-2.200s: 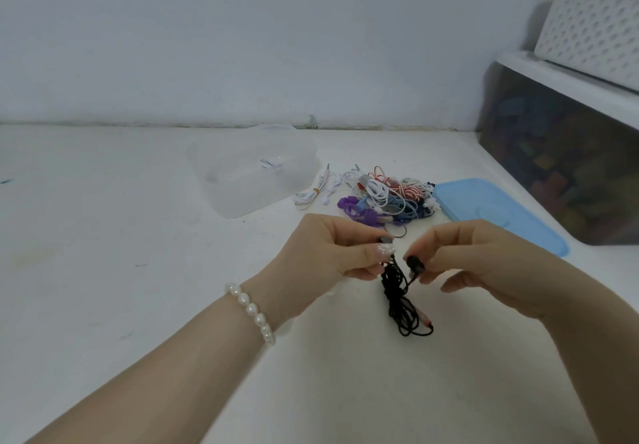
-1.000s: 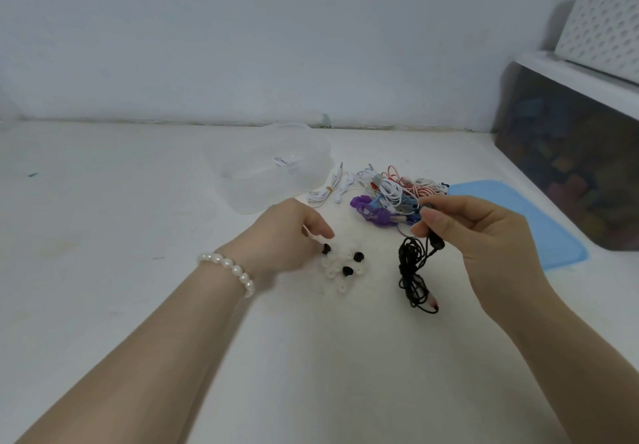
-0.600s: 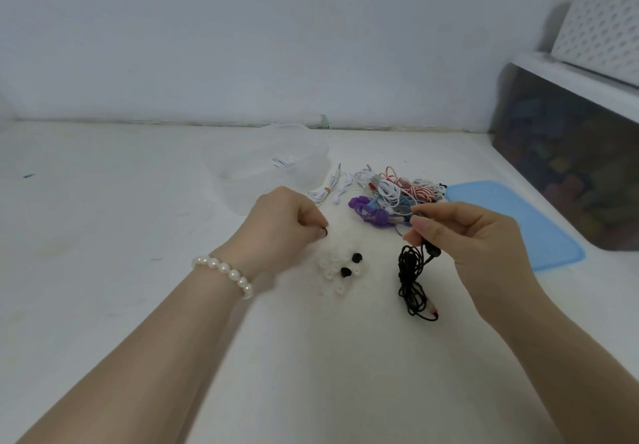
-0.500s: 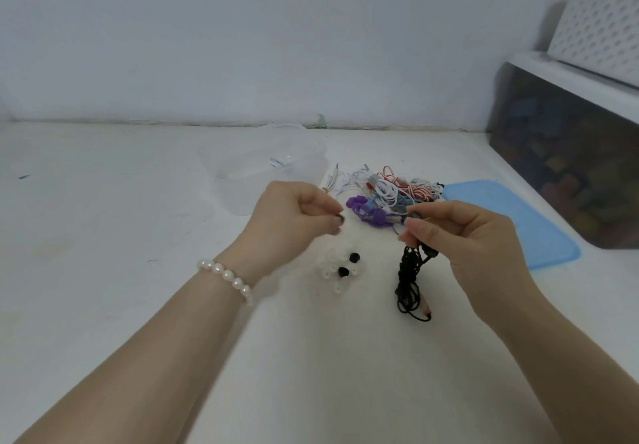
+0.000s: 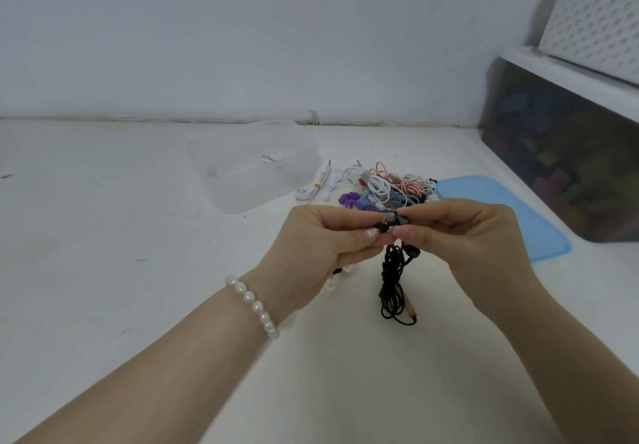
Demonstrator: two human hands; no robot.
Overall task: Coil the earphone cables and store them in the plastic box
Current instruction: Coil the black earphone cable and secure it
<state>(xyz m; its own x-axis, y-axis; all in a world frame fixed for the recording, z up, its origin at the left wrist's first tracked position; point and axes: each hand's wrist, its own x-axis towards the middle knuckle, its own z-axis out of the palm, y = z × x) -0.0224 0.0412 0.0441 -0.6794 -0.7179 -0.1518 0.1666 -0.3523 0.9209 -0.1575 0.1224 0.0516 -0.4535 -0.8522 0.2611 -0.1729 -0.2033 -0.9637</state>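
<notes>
A black earphone cable [image 5: 392, 284] hangs in a loose bundle from my right hand [image 5: 473, 246], its lower end with a reddish plug lying on the white surface. My right hand pinches one black earbud at the top. My left hand [image 5: 325, 243] meets it, pinching a small black ear tip against that earbud. Behind my hands lies a pile of coloured earphone cables [image 5: 383, 189]. The clear plastic box [image 5: 256, 170] stands open at the back left with one white cable inside.
The box's blue lid [image 5: 508, 215] lies to the right. Small white ear tips [image 5: 333, 283] lie under my left hand. A dark storage bin [image 5: 567, 167] with a white basket [image 5: 594, 25] on top stands at the far right. A wall closes the back.
My left hand picked a black ear tip from the surface and carried it right to the earbud that my right hand holds. Both hands now meet above the hanging cable.
</notes>
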